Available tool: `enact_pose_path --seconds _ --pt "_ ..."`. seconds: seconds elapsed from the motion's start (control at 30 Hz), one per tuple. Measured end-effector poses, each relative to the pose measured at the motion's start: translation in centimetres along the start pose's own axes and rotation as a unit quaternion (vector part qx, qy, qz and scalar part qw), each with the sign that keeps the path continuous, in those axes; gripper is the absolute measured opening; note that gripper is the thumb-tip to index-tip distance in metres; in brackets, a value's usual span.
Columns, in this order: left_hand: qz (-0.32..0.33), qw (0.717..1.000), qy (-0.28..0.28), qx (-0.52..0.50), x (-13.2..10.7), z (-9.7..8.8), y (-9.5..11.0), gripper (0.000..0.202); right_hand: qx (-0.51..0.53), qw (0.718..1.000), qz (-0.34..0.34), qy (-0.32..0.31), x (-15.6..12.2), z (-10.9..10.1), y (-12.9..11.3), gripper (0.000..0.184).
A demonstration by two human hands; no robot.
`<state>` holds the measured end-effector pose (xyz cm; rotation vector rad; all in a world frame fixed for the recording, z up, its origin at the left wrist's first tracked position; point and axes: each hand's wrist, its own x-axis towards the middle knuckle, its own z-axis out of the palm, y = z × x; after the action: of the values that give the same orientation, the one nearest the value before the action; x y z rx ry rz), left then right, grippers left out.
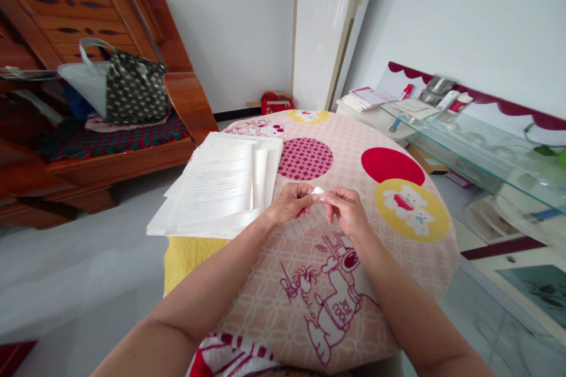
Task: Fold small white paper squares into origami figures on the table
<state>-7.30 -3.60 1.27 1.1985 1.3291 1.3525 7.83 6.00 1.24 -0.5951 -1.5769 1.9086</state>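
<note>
Over the middle of the cloth-covered round table (265, 283), my two hands meet fingertip to fingertip. Between them is a small white piece that looks like folded paper (318, 191). My left hand (292, 202) pinches its left side, and my right hand (347, 207) pinches its right side. Most of the piece is hidden by the fingers, so its full shape cannot be made out. Just left of my left hand lies a stack of white paper sheets (212, 182), the top one printed with text and curled at its right edge.
A wooden bench (186, 100) with a black patterned bag (137, 88) stands at the left. A white floor-standing air conditioner (322, 41) is beyond the table. At the right, a glass-topped cabinet (495, 153) holds papers (365, 98) and metal containers (440, 85).
</note>
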Motion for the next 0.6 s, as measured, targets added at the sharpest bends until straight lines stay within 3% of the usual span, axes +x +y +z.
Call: enact_pose_path --seconds 0.07,0.3,0.43,0.6 --pt "-0.007 1.000 0.002 0.008 0.01 -0.06 -0.11 0.045 -0.005 1.000 -0.001 0.000 0.05 -0.10 0.04 0.026" --pt "0.056 0.997 0.005 0.055 -0.01 -0.59 -0.19 0.048 -0.020 0.999 -0.025 0.004 -0.08 0.10 0.09 0.027" --pt "0.042 0.998 -0.003 0.046 0.01 -0.65 -0.25 0.051 -0.033 0.999 -0.038 0.009 -0.21 0.06 0.08 0.027" --pt "-0.023 0.999 0.008 -0.033 0.23 -0.46 -0.66 0.051 -0.057 0.997 -0.054 0.024 -0.03 -0.14 0.20 0.030"
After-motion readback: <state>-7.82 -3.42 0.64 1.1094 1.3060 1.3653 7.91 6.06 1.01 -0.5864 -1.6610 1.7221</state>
